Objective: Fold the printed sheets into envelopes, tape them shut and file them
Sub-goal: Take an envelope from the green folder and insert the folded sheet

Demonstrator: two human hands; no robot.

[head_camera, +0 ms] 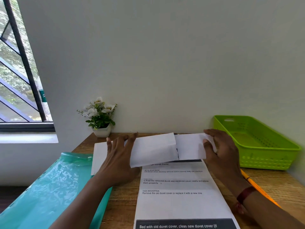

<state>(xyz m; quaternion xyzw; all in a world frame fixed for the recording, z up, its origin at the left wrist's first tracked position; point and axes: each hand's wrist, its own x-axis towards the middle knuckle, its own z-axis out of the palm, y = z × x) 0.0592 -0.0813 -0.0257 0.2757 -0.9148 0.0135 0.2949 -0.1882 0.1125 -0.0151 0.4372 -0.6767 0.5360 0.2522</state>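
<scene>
A printed sheet (178,200) lies lengthwise on the wooden desk (122,204), its far end turned over into two white flaps that meet near the middle. My left hand (118,156) lies flat with spread fingers on the left flap (153,149). My right hand (221,151) pinches the outer edge of the right flap (189,146), curling it inward. Another white sheet (99,154) lies under my left hand, at the left.
A teal plastic folder (49,187) lies at the desk's left edge. A green perforated basket (257,142) stands at the right against the wall. A yellow pencil (257,187) lies under my right wrist. A small potted flower plant (100,118) sits at the back.
</scene>
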